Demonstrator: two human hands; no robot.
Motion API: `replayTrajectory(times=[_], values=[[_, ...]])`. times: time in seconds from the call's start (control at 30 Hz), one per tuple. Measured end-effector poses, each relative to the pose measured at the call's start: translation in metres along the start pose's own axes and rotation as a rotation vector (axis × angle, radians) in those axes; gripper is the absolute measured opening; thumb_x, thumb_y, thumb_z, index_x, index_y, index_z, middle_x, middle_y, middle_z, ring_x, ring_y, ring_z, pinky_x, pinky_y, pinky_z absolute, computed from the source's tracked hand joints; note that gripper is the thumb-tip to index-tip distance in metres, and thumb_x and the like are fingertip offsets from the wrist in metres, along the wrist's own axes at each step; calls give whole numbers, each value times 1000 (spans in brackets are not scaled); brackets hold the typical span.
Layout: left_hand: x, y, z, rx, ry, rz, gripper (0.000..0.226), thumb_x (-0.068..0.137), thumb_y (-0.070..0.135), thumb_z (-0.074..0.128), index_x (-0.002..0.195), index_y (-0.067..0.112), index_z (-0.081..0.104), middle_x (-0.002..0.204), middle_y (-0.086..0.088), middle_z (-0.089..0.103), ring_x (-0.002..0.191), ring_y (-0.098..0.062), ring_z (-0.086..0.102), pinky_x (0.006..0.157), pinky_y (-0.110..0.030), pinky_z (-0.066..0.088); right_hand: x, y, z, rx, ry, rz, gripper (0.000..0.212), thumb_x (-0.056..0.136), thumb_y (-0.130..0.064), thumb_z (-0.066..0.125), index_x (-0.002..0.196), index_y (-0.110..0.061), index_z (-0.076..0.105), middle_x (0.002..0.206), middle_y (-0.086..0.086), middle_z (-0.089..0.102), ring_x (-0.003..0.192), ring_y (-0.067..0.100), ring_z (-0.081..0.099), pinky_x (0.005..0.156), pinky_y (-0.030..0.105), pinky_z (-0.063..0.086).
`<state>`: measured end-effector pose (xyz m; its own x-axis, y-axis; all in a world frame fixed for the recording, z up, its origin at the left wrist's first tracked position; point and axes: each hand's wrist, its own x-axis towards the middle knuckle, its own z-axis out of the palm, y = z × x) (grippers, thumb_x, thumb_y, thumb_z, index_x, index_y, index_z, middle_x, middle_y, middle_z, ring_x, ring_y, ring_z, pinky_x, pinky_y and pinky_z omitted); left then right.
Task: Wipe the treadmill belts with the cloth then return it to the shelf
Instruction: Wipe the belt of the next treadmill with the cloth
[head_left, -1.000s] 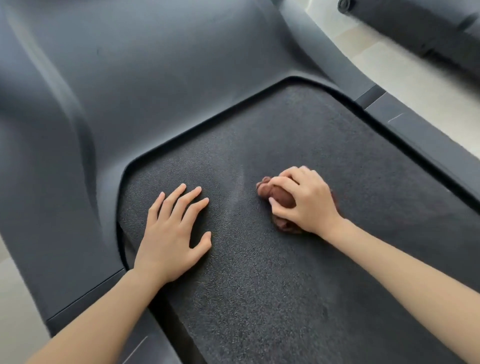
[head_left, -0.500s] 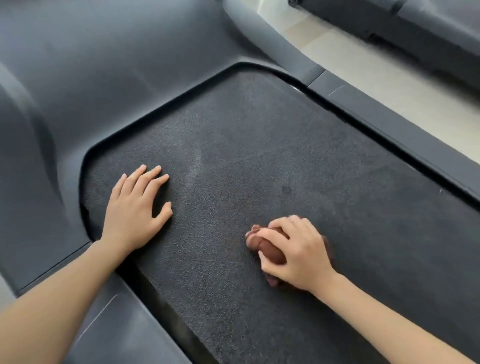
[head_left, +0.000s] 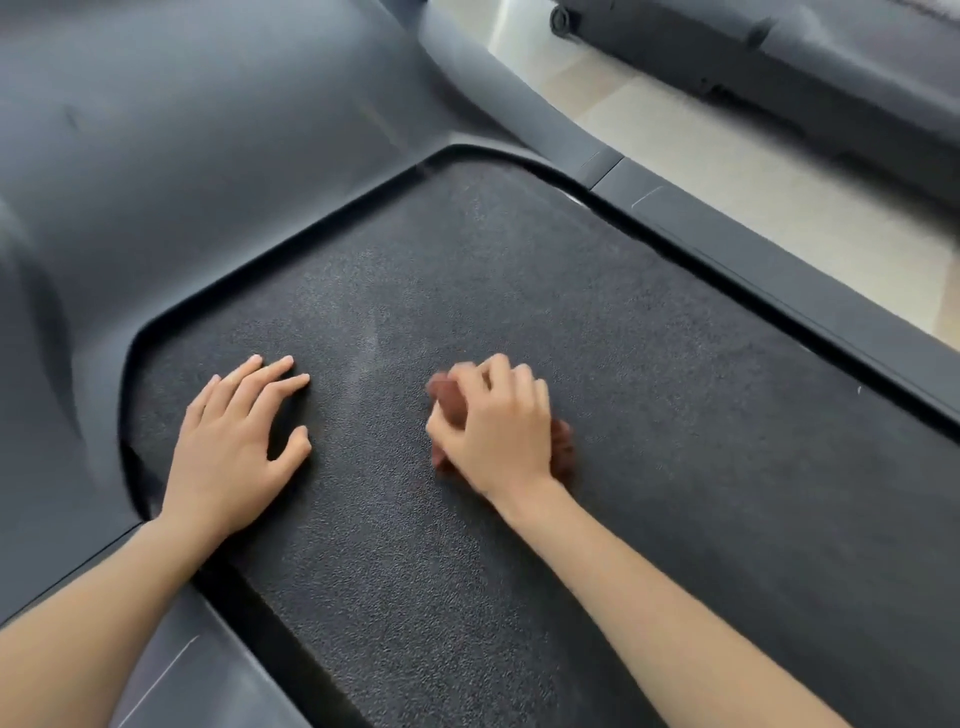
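By the belt's (head_left: 571, 312) rounded left corner, the left hand (head_left: 234, 447) lies flat with fingers straight, likely bracing the lean. Mid-belt, the right hand (head_left: 493, 426) curls over the brown cloth (head_left: 563, 449), pressing the wad down to scrub. The cloth is bunched and blurred. Its longer run seems parallel to the belt's side rail (head_left: 779, 270), and neither end can be told apart. A second treadmill (head_left: 779, 62) stands beyond that rail.
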<state>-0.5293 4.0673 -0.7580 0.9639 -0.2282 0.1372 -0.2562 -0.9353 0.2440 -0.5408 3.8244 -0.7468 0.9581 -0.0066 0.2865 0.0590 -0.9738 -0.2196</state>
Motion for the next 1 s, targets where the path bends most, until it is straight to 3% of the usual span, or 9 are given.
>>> replayTrajectory(times=[0.1, 0.17, 0.37, 0.47, 0.67, 0.8, 0.87, 1.0], values=[[1, -1, 1, -3, 4, 3, 61, 79, 47, 32, 126, 17, 56, 141, -1, 48, 137, -25, 33, 114, -46, 18, -38, 14, -14, 133, -47, -326, 32, 75, -45, 57, 95, -23, 66, 88, 1, 57, 77, 24, 51, 68, 36, 41], [1, -1, 1, -7, 10, 7, 61, 79, 47, 32, 126, 17, 56, 141, -1, 48, 137, -25, 33, 114, -46, 18, -40, 49, -23, 126, -31, -308, 30, 74, -44, 59, 96, -26, 67, 87, 0, 59, 77, 23, 54, 69, 36, 43], [1, -3, 3, -15, 30, 13, 62, 77, 49, 31, 126, 18, 56, 141, -1, 47, 137, -25, 32, 113, -46, 17, 7, 135, -31, -87, 95, 416, 32, 83, -41, 58, 105, -19, 64, 102, 11, 59, 95, 36, 53, 82, 41, 41], [1, -3, 3, -17, 40, 15, 63, 77, 50, 31, 125, 17, 56, 141, -2, 48, 137, -26, 32, 112, -47, 18, 5, 107, -23, -174, 120, 575, 34, 83, -43, 55, 107, -20, 61, 107, 10, 57, 94, 35, 51, 80, 40, 38], [4, -4, 6, -27, 69, 33, 65, 76, 51, 31, 123, 14, 57, 138, -8, 50, 135, -30, 35, 110, -50, 21, -90, 7, -26, -31, 72, 176, 34, 76, -48, 51, 98, -26, 63, 94, 0, 58, 79, 24, 50, 69, 34, 39], [7, -15, 15, -47, 82, 67, 63, 77, 51, 33, 124, 15, 54, 139, -9, 49, 135, -30, 33, 111, -50, 21, -164, 12, -46, 66, 37, -18, 30, 76, -46, 58, 99, -28, 62, 93, -2, 57, 78, 21, 50, 69, 34, 41], [9, -20, 22, -98, 79, 77, 63, 77, 51, 34, 125, 16, 53, 139, -9, 48, 136, -31, 31, 113, -52, 20, -172, 41, -59, 16, 79, 93, 29, 76, -43, 59, 97, -26, 65, 89, -1, 58, 76, 22, 53, 68, 34, 44], [12, -21, 27, -126, 65, 76, 64, 77, 51, 33, 125, 14, 52, 139, -11, 47, 135, -33, 29, 113, -53, 19, -154, 79, -69, -130, 79, 523, 31, 82, -43, 59, 103, -20, 64, 97, 7, 59, 86, 31, 55, 75, 38, 42]])
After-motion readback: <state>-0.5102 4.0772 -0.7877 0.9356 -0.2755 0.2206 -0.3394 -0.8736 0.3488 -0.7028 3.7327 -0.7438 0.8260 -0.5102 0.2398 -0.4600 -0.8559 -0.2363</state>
